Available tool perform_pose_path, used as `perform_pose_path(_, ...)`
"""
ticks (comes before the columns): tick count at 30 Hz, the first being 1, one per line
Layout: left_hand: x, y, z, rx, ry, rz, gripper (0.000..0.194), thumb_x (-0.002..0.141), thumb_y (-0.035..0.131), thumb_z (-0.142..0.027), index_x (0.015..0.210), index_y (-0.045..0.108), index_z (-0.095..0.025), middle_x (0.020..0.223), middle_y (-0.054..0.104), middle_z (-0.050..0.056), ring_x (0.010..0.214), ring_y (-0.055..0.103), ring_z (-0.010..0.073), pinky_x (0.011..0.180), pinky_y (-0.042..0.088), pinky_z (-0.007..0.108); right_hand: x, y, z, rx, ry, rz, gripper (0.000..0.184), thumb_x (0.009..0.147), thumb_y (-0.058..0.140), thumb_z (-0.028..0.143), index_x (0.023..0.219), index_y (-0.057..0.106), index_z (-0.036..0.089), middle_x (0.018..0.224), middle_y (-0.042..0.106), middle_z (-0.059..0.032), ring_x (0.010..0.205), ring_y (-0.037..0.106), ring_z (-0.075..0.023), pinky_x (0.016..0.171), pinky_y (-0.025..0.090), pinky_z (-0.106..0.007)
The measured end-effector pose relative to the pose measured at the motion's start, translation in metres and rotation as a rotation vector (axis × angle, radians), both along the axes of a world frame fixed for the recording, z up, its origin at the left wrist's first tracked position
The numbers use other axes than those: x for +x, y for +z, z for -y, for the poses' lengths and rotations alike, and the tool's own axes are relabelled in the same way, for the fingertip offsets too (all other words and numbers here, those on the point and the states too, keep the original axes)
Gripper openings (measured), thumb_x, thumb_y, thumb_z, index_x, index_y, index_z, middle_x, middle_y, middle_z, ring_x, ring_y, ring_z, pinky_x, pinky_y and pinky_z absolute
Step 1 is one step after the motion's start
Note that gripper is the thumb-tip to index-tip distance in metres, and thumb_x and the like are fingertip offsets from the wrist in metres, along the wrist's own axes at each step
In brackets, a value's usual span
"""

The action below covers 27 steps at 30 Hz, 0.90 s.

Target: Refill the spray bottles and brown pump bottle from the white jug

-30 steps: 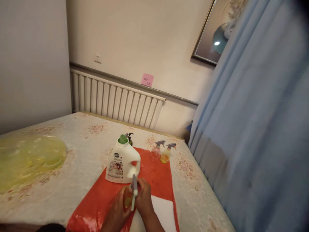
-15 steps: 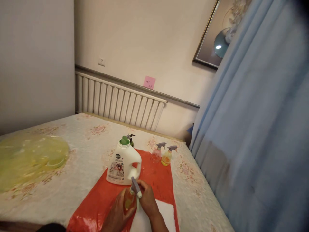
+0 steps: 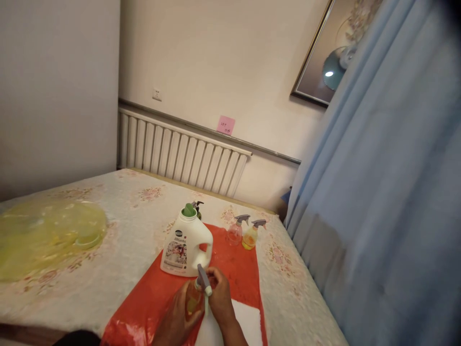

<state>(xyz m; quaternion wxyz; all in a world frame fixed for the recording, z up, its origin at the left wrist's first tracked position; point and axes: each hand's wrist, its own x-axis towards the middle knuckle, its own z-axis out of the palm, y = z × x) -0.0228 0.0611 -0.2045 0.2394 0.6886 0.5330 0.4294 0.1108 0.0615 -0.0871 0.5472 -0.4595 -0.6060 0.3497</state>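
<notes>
Floral cloth (image 3: 133,235) lies beneath a red sheet (image 3: 236,266), on which we see a white jug (image 3: 186,245). Nearer us, our left hand (image 3: 175,317) clasps a spray bottle (image 3: 192,303); our right hand (image 3: 221,299) is at its grey trigger head (image 3: 203,280), but we cannot tell its exact grip.

The flower-patterned surface (image 3: 131,240) carries a red sheet (image 3: 149,294) — and, left of it, translucent yellow plastic (image 3: 54,233).

Jug (image 3: 184,247) stands behind the nearest spray bottle (image 3: 193,298).
</notes>
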Motion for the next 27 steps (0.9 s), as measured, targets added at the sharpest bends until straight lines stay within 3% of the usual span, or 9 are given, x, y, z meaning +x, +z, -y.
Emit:
perform_pose_path(7, 0.001, -0.005, -0.002, 0.002, -0.004, 0.011, 0.066, 0.079, 0.060, -0.033, 0.138, 0.034, -0.020, 0.138, 0.054, 0.015, 0.128, 0.053, 0.0287, 0.108, 0.046, 0.046, 0.003, 0.007, 0.001, 0.048, -0.001, 0.112, 0.015, 0.072, 0.062, 0.010, 0.082, 0.070, 0.017, 0.082, 0.069, -0.0029, 0.077, 0.064, -0.0181, 0.072, 0.047, -0.026)
perform_pose_path(17, -0.001, -0.009, -0.003, 0.023, 0.018, -0.015, 0.068, 0.077, 0.063, -0.034, 0.137, 0.038, -0.017, 0.136, 0.057, 0.015, 0.127, 0.054, 0.0278, 0.107, 0.046, 0.043, 0.000, 0.006, -0.004, 0.085, -0.015, 0.158, 0.005, 0.072, 0.067, 0.020, 0.075, 0.067, 0.017, 0.077, 0.064, -0.0011, 0.073, 0.061, -0.0174, 0.070, 0.047, -0.025)
perform_pose_path(27, 0.000, -0.010, -0.002, 0.016, -0.008, 0.005, 0.067, 0.081, 0.061, -0.034, 0.139, 0.032, -0.020, 0.138, 0.054, 0.015, 0.129, 0.053, 0.0287, 0.108, 0.045, 0.045, 0.010, 0.012, -0.005, -0.041, 0.117, 0.039, 0.014, 0.072, 0.071, 0.022, 0.085, 0.075, 0.019, 0.080, 0.072, -0.0031, 0.076, 0.066, -0.0208, 0.074, 0.052, -0.030)
